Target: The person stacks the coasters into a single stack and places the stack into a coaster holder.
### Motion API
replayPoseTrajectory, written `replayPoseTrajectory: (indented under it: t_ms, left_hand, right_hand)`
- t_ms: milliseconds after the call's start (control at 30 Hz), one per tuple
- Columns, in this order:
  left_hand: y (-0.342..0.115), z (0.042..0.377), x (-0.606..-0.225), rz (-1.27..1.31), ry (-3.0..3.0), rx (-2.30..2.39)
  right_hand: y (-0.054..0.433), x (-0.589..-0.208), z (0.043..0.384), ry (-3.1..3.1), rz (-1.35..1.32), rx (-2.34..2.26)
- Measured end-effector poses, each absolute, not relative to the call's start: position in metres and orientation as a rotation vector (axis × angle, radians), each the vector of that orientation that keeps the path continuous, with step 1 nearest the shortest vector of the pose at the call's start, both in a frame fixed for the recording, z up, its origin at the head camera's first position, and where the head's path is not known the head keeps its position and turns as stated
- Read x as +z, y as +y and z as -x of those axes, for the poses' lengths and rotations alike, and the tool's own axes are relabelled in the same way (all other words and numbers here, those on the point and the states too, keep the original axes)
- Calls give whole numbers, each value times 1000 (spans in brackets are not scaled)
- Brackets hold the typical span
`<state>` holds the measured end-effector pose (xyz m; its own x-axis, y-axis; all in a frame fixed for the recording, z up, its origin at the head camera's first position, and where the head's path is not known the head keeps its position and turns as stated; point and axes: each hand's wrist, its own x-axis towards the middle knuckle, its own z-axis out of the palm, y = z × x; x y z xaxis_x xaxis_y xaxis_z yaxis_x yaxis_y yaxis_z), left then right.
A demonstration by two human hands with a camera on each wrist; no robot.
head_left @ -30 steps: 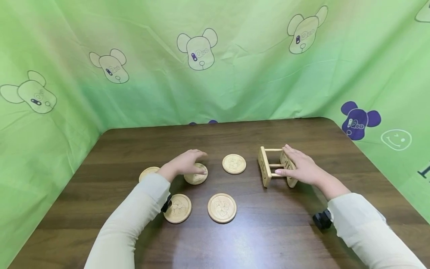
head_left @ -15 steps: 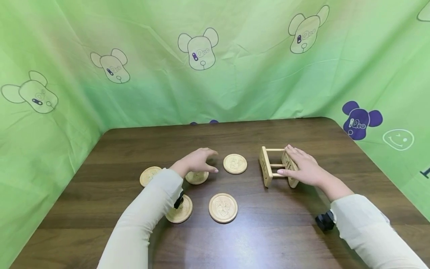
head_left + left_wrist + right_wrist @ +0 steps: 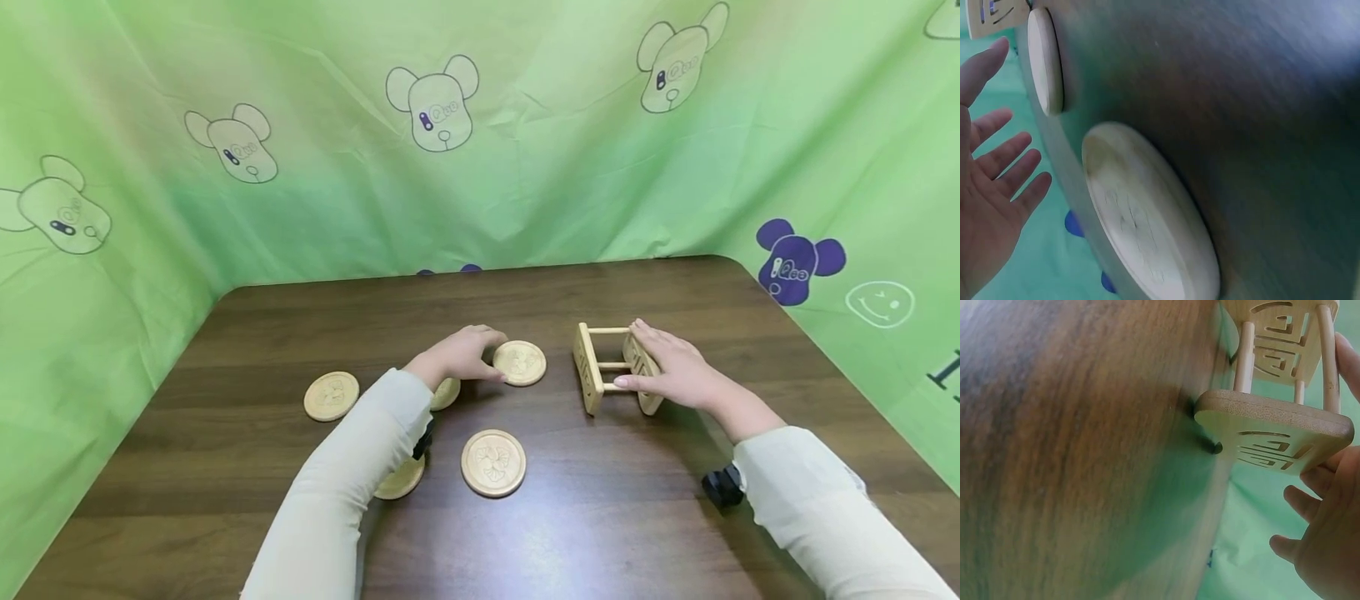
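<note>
My left hand reaches over the table to a round wooden coaster with a carved leaf pattern. Thumb and fingers spread at that coaster's left edge; in the left wrist view the fingers look apart from the coaster. Beneath the left wrist lies another coaster, partly hidden. On the right, my right hand holds the right side panel of a wooden coaster rack, its thumb on the inner side by the rods. The right wrist view shows the panel between thumb and fingers.
More coasters lie flat on the brown table: one at the left, one front centre, and one half covered by the left sleeve. A green printed curtain hangs behind the table.
My left hand has moved rightward, from above the middle coaster to the far coaster's left edge. The left coaster is now fully uncovered. The right hand and rack stay in place.
</note>
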<state>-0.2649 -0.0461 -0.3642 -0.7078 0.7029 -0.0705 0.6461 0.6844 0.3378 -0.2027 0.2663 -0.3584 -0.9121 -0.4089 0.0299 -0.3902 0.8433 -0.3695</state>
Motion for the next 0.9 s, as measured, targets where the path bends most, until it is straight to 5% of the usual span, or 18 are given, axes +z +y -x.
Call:
replayPoseTrajectory:
  t_ms: [900]
  left_hand:
    - [-9, 271, -375, -1048, 2708, 279]
  right_hand:
    - [263, -352, 201, 2972, 641, -542]
